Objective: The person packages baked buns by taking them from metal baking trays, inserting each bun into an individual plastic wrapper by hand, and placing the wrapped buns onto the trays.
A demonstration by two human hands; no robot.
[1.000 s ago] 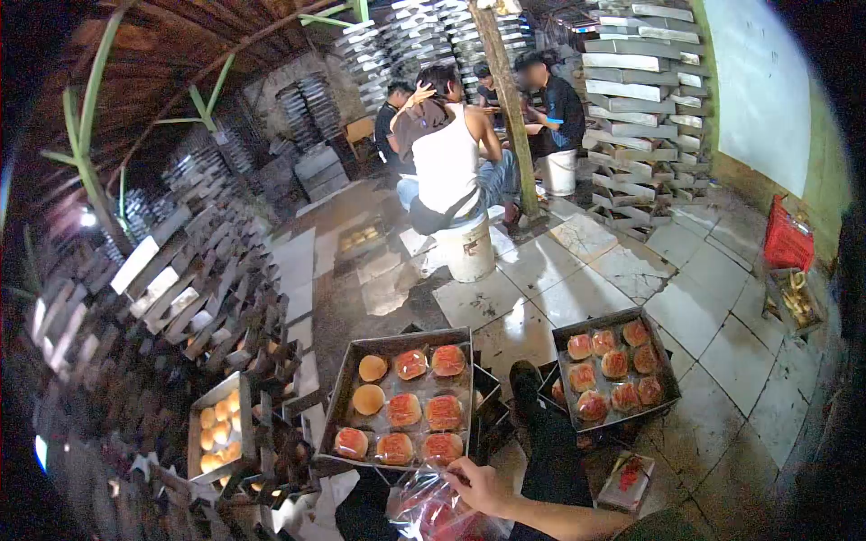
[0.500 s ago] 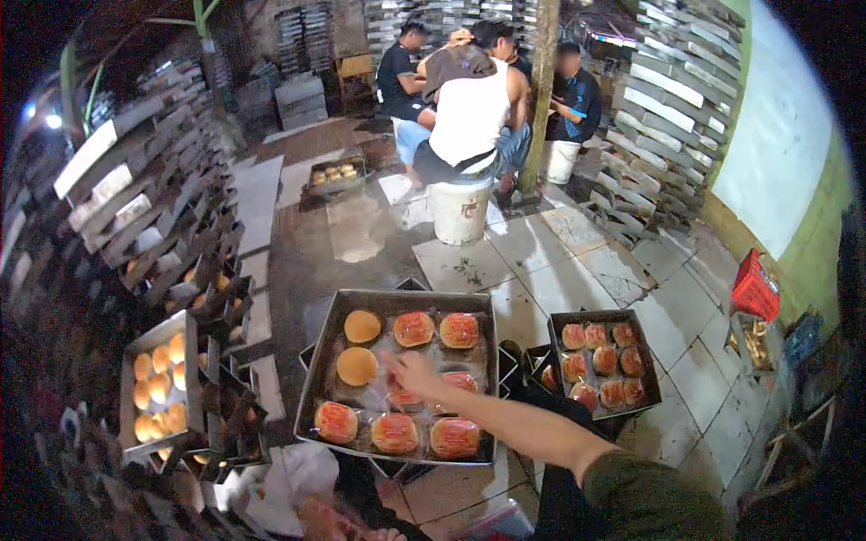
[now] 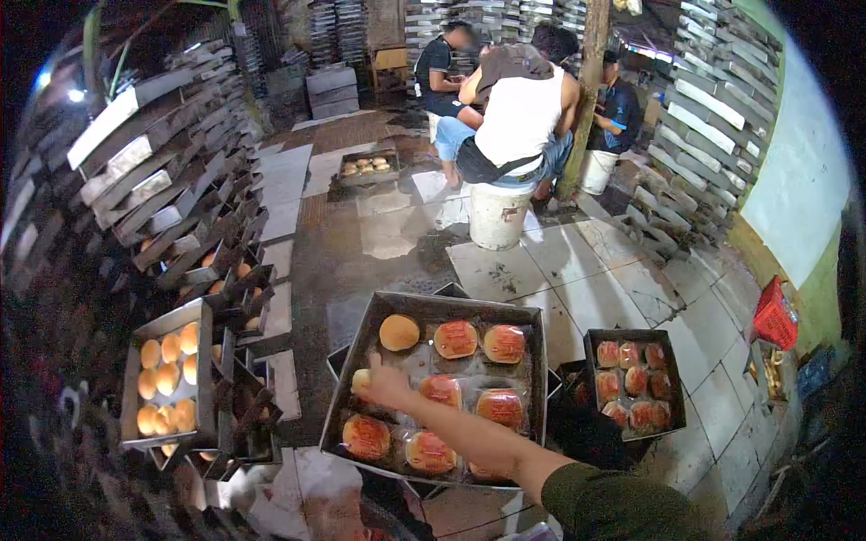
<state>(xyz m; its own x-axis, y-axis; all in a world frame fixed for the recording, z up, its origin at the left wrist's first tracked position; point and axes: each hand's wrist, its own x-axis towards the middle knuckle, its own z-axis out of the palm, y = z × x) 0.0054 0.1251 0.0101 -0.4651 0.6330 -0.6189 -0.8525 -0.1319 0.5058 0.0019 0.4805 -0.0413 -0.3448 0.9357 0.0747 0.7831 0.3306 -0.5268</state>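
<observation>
My right hand (image 3: 390, 386) reaches into the large metal tray (image 3: 433, 303), its fingers closed on a plain round bun (image 3: 362, 382) at the left side. The hand partly covers that bun, which looks tipped. Above it lies another unwrapped bun (image 3: 399, 333). Several buns in clear wrappers with red print fill other spots, among them a wrapped bun (image 3: 456, 340) in the back row and a wrapped bun (image 3: 366, 437) at the front left. My forearm hides part of the front row. I cannot make out my left hand in this view.
On the right stands a smaller tray (image 3: 671, 341) of wrapped buns; on the left, a tray (image 3: 206, 361) of plain buns. Stacked trays (image 3: 171, 171) line the left side. Ahead, a person (image 3: 523, 117) sits on a white bucket (image 3: 496, 216) near a wooden post (image 3: 582, 108).
My right hand has closed on the plain bun and tipped it at the tray's left side. The view has shifted, so the trays appear further right. The blurred left hand has left the bottom edge.
</observation>
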